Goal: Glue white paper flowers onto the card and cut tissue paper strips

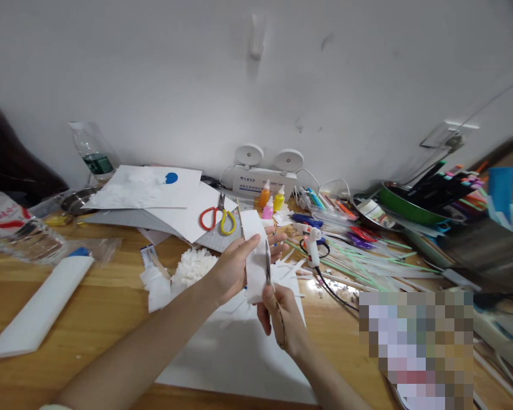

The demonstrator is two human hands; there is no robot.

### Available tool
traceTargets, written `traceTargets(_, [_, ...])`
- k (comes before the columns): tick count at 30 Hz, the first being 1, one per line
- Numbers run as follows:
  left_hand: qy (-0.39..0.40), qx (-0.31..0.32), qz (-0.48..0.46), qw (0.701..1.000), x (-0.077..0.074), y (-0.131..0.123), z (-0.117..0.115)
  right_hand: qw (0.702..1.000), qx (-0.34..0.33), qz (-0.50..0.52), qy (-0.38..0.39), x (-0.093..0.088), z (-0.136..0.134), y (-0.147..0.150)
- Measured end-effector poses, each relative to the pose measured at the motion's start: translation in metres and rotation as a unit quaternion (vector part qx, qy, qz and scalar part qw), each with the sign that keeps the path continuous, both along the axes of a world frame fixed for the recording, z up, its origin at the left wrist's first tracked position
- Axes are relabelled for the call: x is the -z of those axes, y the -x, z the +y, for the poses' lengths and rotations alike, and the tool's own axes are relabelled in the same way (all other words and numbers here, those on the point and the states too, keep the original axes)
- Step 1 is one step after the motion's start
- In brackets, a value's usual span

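My left hand [233,266] grips a white paper strip [253,250], thumb on its front and the other fingers spread out behind it. In my right hand [289,314] is a pair of scissors [268,263], fingers through the handle. The blades point away from me and lie along the strip's right edge. Below both hands, a large white sheet [239,359] covers part of the table, with thin cut paper strips [288,276] on it. Beside my left forearm sits a fluffy white paper ball [194,266].
Red-and-yellow scissors [218,219] rest by stacked paper [177,213]. A glue gun [311,245] with a cord, small paint bottles [265,195], pipe cleaners [359,265] and a green bowl of markers [406,208] are right of centre. A folded paper piece [43,307] lies left.
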State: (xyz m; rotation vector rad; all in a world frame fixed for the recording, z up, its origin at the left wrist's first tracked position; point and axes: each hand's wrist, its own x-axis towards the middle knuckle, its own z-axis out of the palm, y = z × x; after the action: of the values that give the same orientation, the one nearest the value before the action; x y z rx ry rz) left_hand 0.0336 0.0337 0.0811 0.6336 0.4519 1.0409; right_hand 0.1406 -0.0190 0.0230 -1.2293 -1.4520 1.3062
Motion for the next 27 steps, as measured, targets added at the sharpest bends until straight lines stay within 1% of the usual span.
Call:
traceTargets(9, [0.011, -0.007, -0.015, 1.000, -0.006, 0.001, -0.002, 1.000, 0.004, 0.002, 0.026, -0.001, 0.001, 0.002])
traceTargets(14, [0.002, -0.031, -0.020, 0.999, -0.007, 0.000, -0.002, 0.999, 0.005, 0.004, 0.040, -0.001, 0.001, 0.002])
traceTargets(23, [0.008, -0.045, -0.014, 0.999, -0.008, 0.000, -0.002, 0.998, -0.010, 0.017, 0.061, 0.010, 0.002, 0.003])
traceTargets(25, [0.008, -0.043, -0.015, 0.999, -0.009, 0.000, -0.002, 0.998, -0.007, 0.009, 0.059, 0.009, 0.002, 0.003])
traceTargets(27, [0.010, -0.042, -0.016, 0.999, -0.008, -0.001, -0.002, 0.999, -0.010, -0.004, 0.039, 0.005, 0.000, 0.002])
